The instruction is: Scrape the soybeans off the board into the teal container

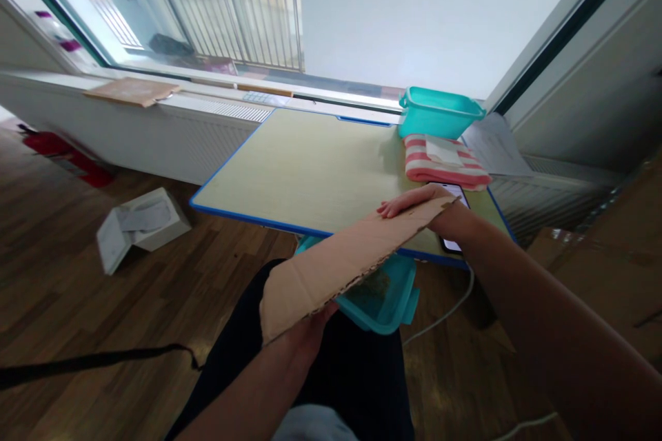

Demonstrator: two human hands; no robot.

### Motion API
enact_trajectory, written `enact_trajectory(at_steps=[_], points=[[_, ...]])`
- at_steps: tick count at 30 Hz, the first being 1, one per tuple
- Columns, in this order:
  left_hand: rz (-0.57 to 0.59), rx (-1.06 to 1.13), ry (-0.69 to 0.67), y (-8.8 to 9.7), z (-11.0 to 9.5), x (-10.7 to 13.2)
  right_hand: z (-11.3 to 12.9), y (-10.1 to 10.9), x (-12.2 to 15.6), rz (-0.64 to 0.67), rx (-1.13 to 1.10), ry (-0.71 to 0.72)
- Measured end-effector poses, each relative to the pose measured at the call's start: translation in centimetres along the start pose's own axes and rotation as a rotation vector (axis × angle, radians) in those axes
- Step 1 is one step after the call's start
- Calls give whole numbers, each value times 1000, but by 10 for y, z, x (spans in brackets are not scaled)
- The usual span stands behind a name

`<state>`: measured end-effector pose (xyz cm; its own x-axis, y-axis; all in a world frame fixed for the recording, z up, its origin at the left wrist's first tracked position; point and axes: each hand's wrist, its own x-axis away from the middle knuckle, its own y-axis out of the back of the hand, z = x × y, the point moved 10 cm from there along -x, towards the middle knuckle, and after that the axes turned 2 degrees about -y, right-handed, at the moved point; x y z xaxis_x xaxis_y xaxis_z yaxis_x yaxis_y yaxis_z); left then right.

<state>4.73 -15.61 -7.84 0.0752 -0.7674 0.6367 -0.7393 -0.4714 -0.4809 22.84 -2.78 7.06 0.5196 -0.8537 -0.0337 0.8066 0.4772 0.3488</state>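
A long, tilted piece of brown cardboard (344,262) lies across the middle of the view, its torn edge towards me. My right hand (414,203) grips its upper right end, with the fingers along the far edge. At the lower left end, my left hand (315,327) holds it from below; the cardboard hides most of those fingers. Below the cardboard, between my legs and the table, is a teal plastic basin (403,300), partly covered, with something brownish at its bottom. A phone (452,242) with a lit screen lies beside my right wrist.
The table (310,165) has a blue rim. On its right are a folded striped towel (445,169) and a teal tub (439,110). An open white box (149,220) and a red fire extinguisher (72,158) are on the floor. A white cable (445,313) hangs at the right.
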Motion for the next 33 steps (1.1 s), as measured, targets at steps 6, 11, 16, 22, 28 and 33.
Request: enact_trajectory(at_steps=[6,11,16,22,28,33], points=[[32,2,26,-2,1,-6,19,52,87,-718,282,-79],[66,-3,22,-2,0,-10,35,17,161,-1001,662,-243],[92,9,23,-4,-1,-12,26,-10,166,-966,861,-354],[115,23,-3,-7,-6,-20,27,-20,151,-905,941,-377],[111,24,-1,-9,-8,-21,32,-33,142,-869,911,-440],[101,65,-13,-10,-11,-20,35,-44,138,-857,907,-442]])
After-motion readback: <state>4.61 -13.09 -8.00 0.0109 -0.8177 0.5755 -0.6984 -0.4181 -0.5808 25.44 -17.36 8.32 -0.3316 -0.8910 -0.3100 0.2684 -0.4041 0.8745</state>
